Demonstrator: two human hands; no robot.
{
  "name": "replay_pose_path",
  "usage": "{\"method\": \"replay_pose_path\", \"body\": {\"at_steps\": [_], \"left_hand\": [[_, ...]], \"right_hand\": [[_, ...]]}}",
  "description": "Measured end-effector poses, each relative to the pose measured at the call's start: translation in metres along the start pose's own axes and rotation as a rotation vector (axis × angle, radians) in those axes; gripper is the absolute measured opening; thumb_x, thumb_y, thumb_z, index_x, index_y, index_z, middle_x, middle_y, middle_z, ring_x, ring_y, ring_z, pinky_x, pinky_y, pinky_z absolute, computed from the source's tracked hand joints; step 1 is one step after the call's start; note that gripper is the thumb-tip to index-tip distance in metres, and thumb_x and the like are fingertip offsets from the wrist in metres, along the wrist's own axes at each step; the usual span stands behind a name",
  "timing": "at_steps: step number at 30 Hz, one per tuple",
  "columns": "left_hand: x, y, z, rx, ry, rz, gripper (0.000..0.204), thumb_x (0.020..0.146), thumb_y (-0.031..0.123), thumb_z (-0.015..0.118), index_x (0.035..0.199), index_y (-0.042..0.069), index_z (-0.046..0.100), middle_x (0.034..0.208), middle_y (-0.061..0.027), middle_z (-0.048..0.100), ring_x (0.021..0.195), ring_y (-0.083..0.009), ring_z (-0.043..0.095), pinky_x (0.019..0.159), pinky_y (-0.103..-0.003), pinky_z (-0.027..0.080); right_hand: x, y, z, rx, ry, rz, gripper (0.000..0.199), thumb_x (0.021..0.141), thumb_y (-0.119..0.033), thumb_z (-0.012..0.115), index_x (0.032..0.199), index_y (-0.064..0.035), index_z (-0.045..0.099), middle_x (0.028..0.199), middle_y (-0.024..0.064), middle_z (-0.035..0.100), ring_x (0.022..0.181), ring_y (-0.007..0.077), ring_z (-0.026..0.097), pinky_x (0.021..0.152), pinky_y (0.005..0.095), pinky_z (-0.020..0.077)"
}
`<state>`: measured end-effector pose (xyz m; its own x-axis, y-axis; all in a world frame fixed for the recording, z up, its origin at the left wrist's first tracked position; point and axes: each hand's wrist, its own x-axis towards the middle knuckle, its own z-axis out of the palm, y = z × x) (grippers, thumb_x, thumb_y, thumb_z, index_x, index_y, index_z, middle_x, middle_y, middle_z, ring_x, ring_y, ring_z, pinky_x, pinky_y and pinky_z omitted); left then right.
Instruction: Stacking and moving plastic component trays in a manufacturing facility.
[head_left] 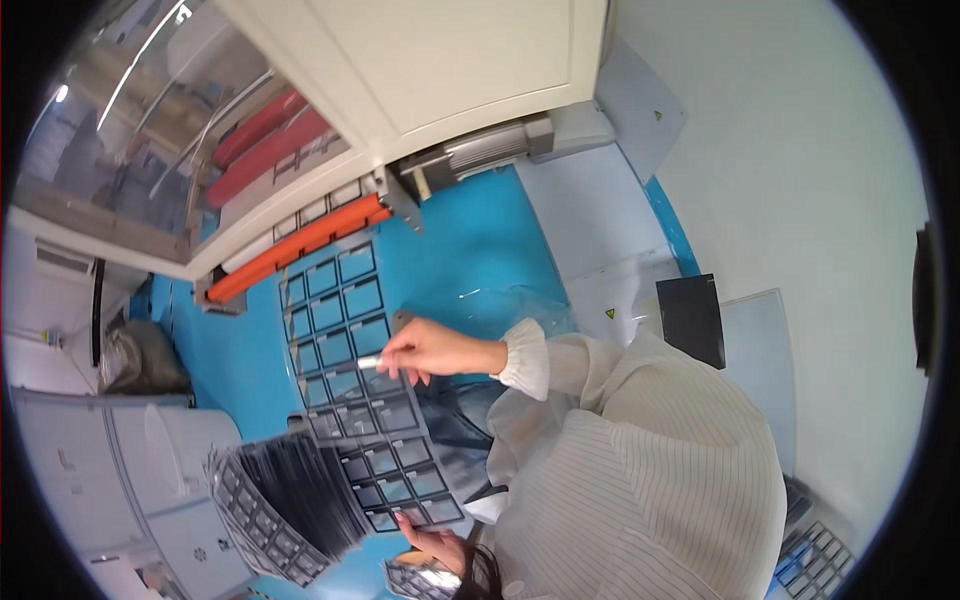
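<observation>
A long see-through sheet with a black grid of frames (383, 403) hangs before me, from below an orange roller (300, 247) down toward my left hand. My right hand (430, 350) is closed over the sheet's middle, pinching a small white stick-like piece (369, 362) between thumb and fingers. Its exact kind is not clear. At the sheet's lower end, my left hand (437, 545) grips the edge, its fingers partly hidden. Beside the sheet lies a thick stack of similar dark grid sheets (290, 500).
A cream machine cabinet (470, 60) with a glass window stands ahead, a grey motor (487, 147) beneath it. Grey-white cabinets (75, 450) and a filled sack (145, 360) are on the left. A black box (690, 320) is on the right. The floor (480, 240) is blue.
</observation>
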<state>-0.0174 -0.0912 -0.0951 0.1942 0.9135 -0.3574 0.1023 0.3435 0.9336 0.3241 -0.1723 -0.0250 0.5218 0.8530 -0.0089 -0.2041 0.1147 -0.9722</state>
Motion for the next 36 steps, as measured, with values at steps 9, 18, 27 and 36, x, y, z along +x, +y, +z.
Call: {"method": "replay_pose_path", "body": {"at_steps": [9, 18, 27, 36], "left_hand": [[0.033, 0.018, 0.078, -0.405, -0.168, -0.240, 0.055, 0.080, 0.046, 0.065, 0.117, 0.011, 0.047, 0.101, -0.0026, 0.053, 0.090, -0.0173, 0.054, 0.075, -0.034, 0.051], [0.055, 0.035, 0.104, -0.605, -0.169, -0.221, 0.034, 0.087, 0.038, 0.059, 0.098, 0.005, 0.056, 0.087, -0.0032, 0.062, 0.076, -0.0149, 0.061, 0.066, -0.028, 0.052], [0.044, 0.039, 0.090, -0.732, -0.307, -0.190, 0.044, 0.078, 0.000, 0.063, 0.118, 0.000, 0.045, 0.104, -0.0105, 0.058, 0.090, -0.0228, 0.061, 0.077, -0.036, 0.054], [0.037, 0.024, 0.063, -0.780, -0.298, -0.129, 0.045, 0.074, 0.001, 0.066, 0.115, 0.001, 0.047, 0.102, -0.0090, 0.058, 0.092, -0.0209, 0.060, 0.079, -0.034, 0.052]], "right_hand": [[-0.027, -0.005, 0.000, -0.058, -0.199, 0.113, 0.024, 0.089, -0.018, 0.053, 0.097, 0.0023, 0.065, 0.076, 0.0061, 0.064, 0.053, 0.0099, 0.058, 0.043, 0.0219, 0.0465], [-0.025, -0.008, 0.009, -0.068, -0.343, 0.242, 0.027, 0.092, -0.020, 0.052, 0.101, 0.0022, 0.065, 0.079, 0.0051, 0.066, 0.050, 0.0070, 0.055, 0.043, 0.0197, 0.0445], [0.007, -0.042, 0.012, -0.521, -0.407, 0.221, 0.018, 0.086, -0.008, 0.050, 0.091, -0.0035, 0.067, 0.074, 0.0018, 0.065, 0.053, 0.0040, 0.053, 0.046, 0.0193, 0.0424], [0.116, 0.001, 0.039, -1.195, -0.031, -0.659, 0.025, 0.088, -0.010, 0.050, 0.111, -0.0082, 0.058, 0.077, 0.0180, 0.061, 0.066, 0.0326, 0.059, 0.061, 0.0379, 0.0487]]}}
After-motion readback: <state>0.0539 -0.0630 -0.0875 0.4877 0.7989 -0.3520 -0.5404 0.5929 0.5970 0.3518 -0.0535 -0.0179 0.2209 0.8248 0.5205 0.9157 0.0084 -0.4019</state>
